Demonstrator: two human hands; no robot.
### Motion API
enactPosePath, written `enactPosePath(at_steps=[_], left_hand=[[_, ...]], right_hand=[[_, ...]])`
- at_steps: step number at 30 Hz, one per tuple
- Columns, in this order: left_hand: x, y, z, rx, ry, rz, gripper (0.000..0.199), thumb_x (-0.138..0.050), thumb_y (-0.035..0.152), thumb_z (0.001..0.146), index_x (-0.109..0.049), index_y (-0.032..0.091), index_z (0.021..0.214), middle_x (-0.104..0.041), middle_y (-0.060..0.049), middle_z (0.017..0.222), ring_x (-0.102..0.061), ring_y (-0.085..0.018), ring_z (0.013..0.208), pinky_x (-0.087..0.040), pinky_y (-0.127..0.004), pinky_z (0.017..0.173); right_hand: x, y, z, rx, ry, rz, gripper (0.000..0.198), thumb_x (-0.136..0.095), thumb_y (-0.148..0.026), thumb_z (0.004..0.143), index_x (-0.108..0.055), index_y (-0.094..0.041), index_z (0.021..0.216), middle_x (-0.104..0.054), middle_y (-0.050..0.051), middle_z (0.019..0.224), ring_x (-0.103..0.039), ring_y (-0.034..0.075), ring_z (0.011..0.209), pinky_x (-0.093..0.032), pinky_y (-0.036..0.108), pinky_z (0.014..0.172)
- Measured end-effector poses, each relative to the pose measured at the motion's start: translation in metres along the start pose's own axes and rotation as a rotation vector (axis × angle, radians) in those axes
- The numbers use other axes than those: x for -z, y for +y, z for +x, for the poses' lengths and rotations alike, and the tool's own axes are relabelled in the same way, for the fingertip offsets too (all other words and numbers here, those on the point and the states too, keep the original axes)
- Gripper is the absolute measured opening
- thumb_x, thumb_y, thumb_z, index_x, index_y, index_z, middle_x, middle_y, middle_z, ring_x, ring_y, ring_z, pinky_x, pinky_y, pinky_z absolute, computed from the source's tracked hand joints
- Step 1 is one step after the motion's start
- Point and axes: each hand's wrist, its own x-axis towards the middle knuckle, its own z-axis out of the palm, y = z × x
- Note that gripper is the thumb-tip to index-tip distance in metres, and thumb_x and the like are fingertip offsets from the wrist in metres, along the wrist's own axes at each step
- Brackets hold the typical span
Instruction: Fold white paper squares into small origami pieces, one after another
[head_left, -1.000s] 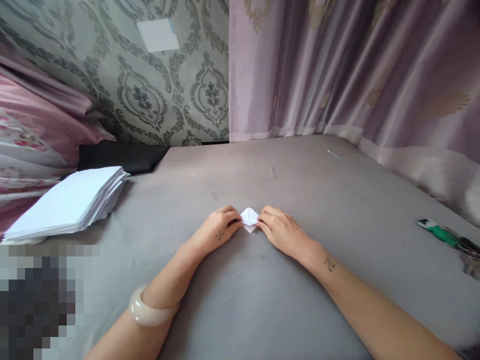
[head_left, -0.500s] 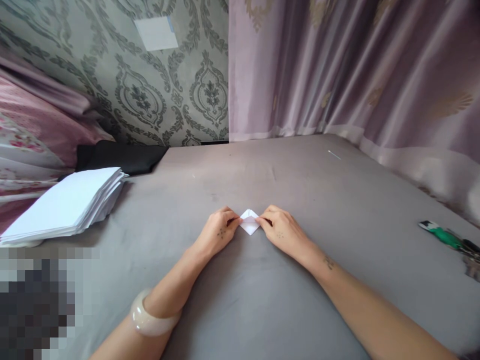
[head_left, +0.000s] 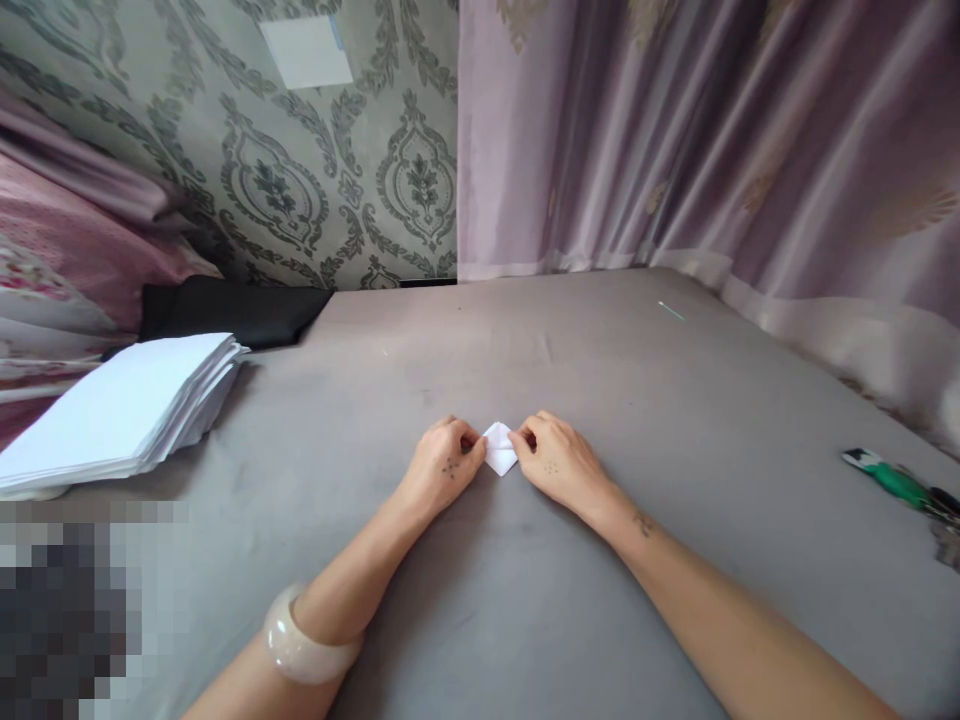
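A small white folded paper [head_left: 501,458], diamond-shaped with a crease across its middle, lies between my hands on the grey cloth surface [head_left: 480,600]. My left hand [head_left: 448,458] pinches its left corner between thumb and fingers. At the opposite corner, my right hand [head_left: 556,455] is closed on the paper in a similar pinch. The corners themselves are partly hidden under my fingertips. A pale bangle [head_left: 306,640] circles my left forearm.
To the left lies a thick stack of white paper [head_left: 127,400], with a black folded item [head_left: 232,308] behind it. A green-handled tool [head_left: 892,478] rests at the right. Farther back is a thin white stick [head_left: 671,310]. Purple curtains [head_left: 600,140] border the far right side.
My thumbs have shifted inward over the paper, and the right hand has moved slightly left. The crease across the paper looks flatter now. The view has shifted a little.
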Motion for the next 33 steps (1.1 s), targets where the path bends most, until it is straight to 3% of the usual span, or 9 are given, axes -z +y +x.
enactPosePath(at_steps=[20, 24, 26, 28, 30, 33], left_hand=[[-0.004, -0.005, 0.0, -0.01, -0.02, 0.103, 0.018, -0.047, 0.029, 0.087, -0.056, 0.018, 0.076, -0.058, -0.005, 0.082, -0.056, -0.018, 0.076, -0.042, -0.028, 0.067], [-0.004, -0.005, 0.0, -0.034, -0.025, 0.108, 0.016, -0.047, 0.03, 0.087, -0.054, 0.019, 0.077, -0.057, -0.005, 0.083, -0.056, -0.018, 0.078, -0.041, -0.028, 0.067], [-0.003, -0.005, -0.001, -0.052, -0.023, 0.095, 0.013, -0.046, 0.029, 0.087, -0.053, 0.02, 0.08, -0.057, -0.004, 0.086, -0.055, -0.018, 0.078, -0.041, -0.028, 0.066], [-0.003, -0.005, -0.001, -0.062, -0.019, 0.08, 0.008, -0.046, 0.026, 0.086, -0.052, 0.021, 0.087, -0.057, -0.003, 0.088, -0.055, -0.017, 0.077, -0.04, -0.027, 0.064], [-0.003, -0.004, -0.002, -0.082, -0.02, 0.072, 0.008, -0.045, 0.024, 0.086, -0.051, 0.023, 0.092, -0.058, -0.001, 0.088, -0.054, -0.016, 0.075, -0.038, -0.025, 0.061], [-0.004, -0.002, -0.003, -0.126, -0.021, 0.075, 0.011, -0.041, 0.023, 0.088, -0.052, 0.024, 0.092, -0.057, -0.001, 0.086, -0.054, -0.015, 0.072, -0.036, -0.025, 0.06]], right_hand=[[-0.005, 0.002, 0.001, 0.025, -0.016, -0.03, 0.023, -0.043, -0.033, 0.091, -0.058, -0.019, 0.079, -0.06, 0.005, 0.089, -0.056, 0.015, 0.074, -0.035, 0.027, 0.063], [0.003, 0.01, 0.008, 0.01, -0.076, 0.149, 0.026, -0.046, -0.033, 0.088, -0.062, -0.018, 0.075, -0.06, 0.004, 0.081, -0.054, 0.014, 0.069, -0.036, 0.025, 0.062], [0.011, 0.017, 0.012, -0.018, -0.179, 0.335, 0.031, -0.046, -0.037, 0.087, -0.064, -0.018, 0.07, -0.057, 0.002, 0.069, -0.051, 0.012, 0.063, -0.036, 0.024, 0.058], [0.017, 0.023, 0.015, -0.135, -0.292, 0.534, 0.034, -0.046, -0.044, 0.085, -0.067, -0.018, 0.078, -0.054, -0.001, 0.062, -0.047, 0.011, 0.054, -0.035, 0.023, 0.051], [0.02, 0.026, 0.015, -0.197, -0.306, 0.616, 0.036, -0.049, -0.047, 0.083, -0.068, -0.017, 0.079, -0.054, -0.001, 0.06, -0.043, 0.009, 0.049, -0.033, 0.022, 0.046], [0.018, 0.026, 0.013, -0.177, -0.231, 0.59, 0.033, -0.055, -0.047, 0.078, -0.069, -0.017, 0.074, -0.058, 0.0, 0.061, -0.045, 0.009, 0.05, -0.033, 0.021, 0.046]])
